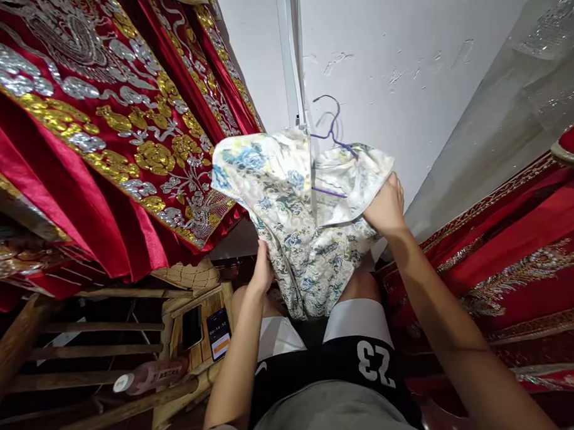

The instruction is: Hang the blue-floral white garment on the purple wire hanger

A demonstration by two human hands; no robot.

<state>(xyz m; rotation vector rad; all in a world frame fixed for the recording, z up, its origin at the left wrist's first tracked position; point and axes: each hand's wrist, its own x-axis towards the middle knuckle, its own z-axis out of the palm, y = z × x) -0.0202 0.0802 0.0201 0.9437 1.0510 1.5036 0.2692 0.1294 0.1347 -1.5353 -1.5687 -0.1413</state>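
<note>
A white garment with blue, yellow and green flowers [297,240], a short top by its look, is spread before me over my lap. Inside its right half sits a purple wire hanger [331,193], its dark hook standing out above the neckline. My left hand [262,272] grips the garment's left side edge, thumb upright and the other fingers mostly hidden behind the cloth. At the right shoulder edge, my right hand [386,205] is closed on the fabric, some fingers behind it.
Red drapes with gold and silver sequins [162,138] hang close on the left. More red embroidered cloth [519,269] lies on the right. Beside my left arm a bamboo stool [177,313] bears two phones [219,333]; a bottle [151,375] lies nearby. A white wall [380,55] stands ahead.
</note>
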